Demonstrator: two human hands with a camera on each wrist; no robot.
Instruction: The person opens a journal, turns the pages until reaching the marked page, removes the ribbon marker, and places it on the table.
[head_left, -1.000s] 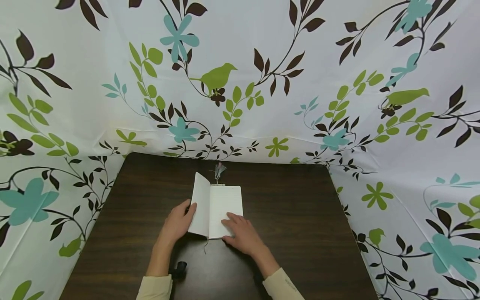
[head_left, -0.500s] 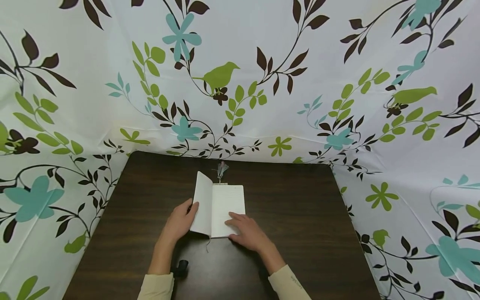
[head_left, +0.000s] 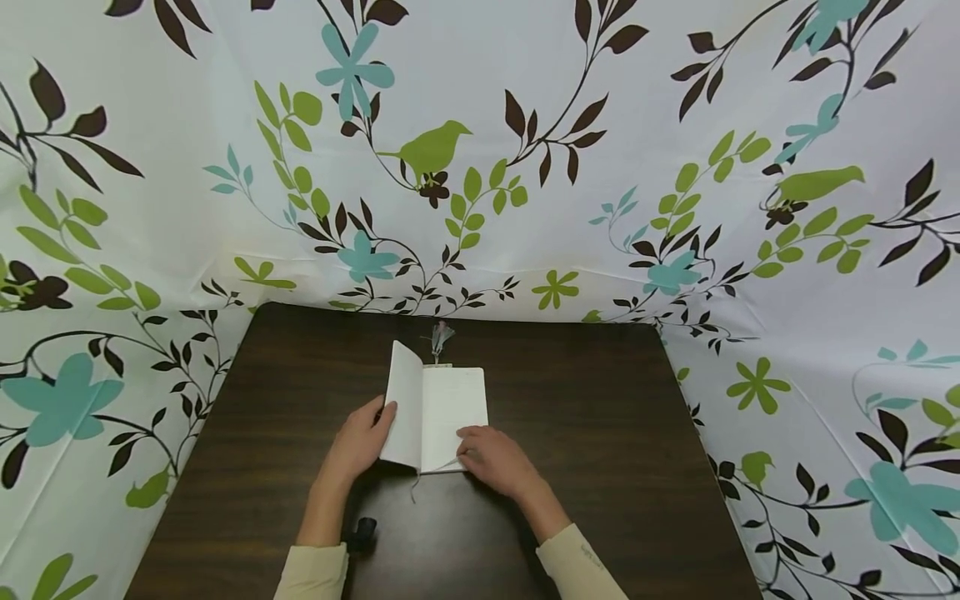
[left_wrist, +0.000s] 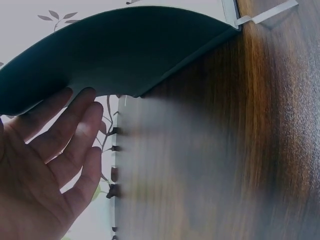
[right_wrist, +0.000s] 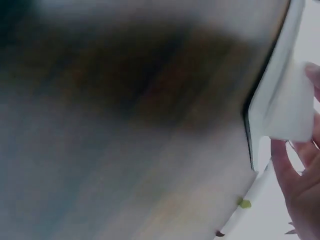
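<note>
Now, your right hand [head_left: 501, 465] is pinching a page [right_wrist: 292, 115] at the notebook's [head_left: 453, 408] near right corner, while your left hand [head_left: 360, 437] is holding up the cover [left_wrist: 145, 50] on its left. Pulling hard against the spine could crease or tear that page; loosening your left fingers could let the cover drop. The notebook is resting on the dark table [head_left: 592, 425] between your hands, a tassel [head_left: 442, 337] lying beyond its far edge. Leaf-printed cloth [head_left: 555, 225] is hanging behind it and on both sides.
</note>
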